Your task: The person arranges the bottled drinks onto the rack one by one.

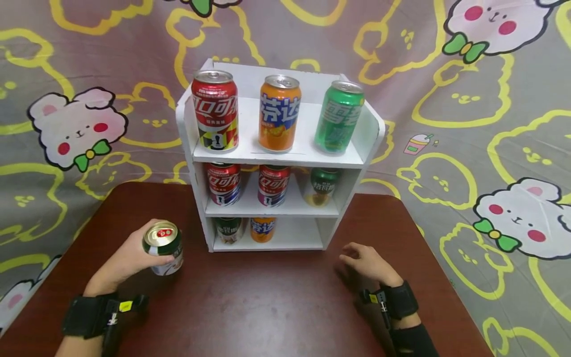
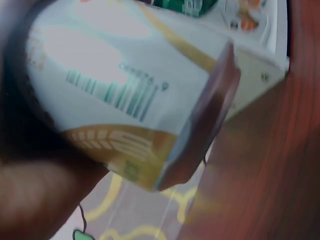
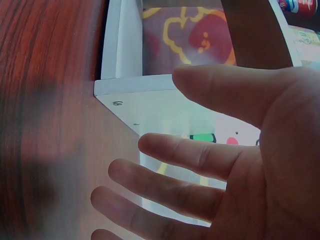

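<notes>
Brown table (image 1: 276,297), white can-stocked shelf (image 1: 196,129) beyond can (image 1: 163,246) in left hand (image 1: 127,258).

Green-white can (image 1: 163,247), gold top, upright, off table, left of shelf.

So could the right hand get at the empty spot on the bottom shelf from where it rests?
Probably yes: the right hand lies open on the table, and nothing stands between it and the bottom shelf.
</notes>
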Action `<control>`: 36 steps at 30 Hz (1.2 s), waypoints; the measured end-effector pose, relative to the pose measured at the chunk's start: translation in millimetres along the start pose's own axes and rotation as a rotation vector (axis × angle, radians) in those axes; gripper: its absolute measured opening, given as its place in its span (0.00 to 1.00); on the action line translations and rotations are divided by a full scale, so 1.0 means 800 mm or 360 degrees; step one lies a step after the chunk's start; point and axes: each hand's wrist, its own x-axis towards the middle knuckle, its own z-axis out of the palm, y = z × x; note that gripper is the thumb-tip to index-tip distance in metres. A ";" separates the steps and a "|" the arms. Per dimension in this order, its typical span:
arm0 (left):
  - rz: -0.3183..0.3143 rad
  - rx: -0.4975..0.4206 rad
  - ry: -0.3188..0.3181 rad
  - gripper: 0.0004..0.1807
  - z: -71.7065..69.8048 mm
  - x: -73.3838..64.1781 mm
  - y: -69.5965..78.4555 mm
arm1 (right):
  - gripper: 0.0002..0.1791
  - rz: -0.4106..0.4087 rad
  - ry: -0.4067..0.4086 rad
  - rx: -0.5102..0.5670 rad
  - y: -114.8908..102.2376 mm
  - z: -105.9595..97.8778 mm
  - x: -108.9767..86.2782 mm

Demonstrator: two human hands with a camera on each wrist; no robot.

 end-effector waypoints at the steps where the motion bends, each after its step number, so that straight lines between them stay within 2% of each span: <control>1: 0.0026 -0.0035 -0.0027 0.38 0.003 -0.001 0.003 | 0.21 0.0002 -0.0004 -0.0001 0.000 0.001 0.000; 5: 0.0099 -0.0138 -0.0141 0.36 0.015 -0.002 0.016 | 0.21 0.0000 0.0007 -0.0005 0.000 0.002 0.000; 12: 0.0129 -0.0252 -0.0285 0.38 0.042 0.003 0.039 | 0.22 -0.0001 -0.0002 0.0015 0.001 0.004 0.000; 19: 0.0333 -0.0307 -0.0356 0.38 0.087 0.014 0.057 | 0.22 0.0003 -0.0011 0.0013 0.001 0.005 -0.002; 22: 0.0327 -0.0309 -0.0389 0.38 0.108 0.023 0.064 | 0.22 0.0002 -0.0010 0.0014 0.001 0.005 -0.001; 29: 0.0228 -0.0303 -0.0395 0.39 0.147 0.045 0.079 | 0.23 -0.0001 -0.0026 0.0026 0.003 0.004 0.000; 36: 0.0149 -0.0420 -0.0414 0.37 0.186 0.068 0.084 | 0.21 0.0022 0.0001 0.0028 0.003 0.004 0.001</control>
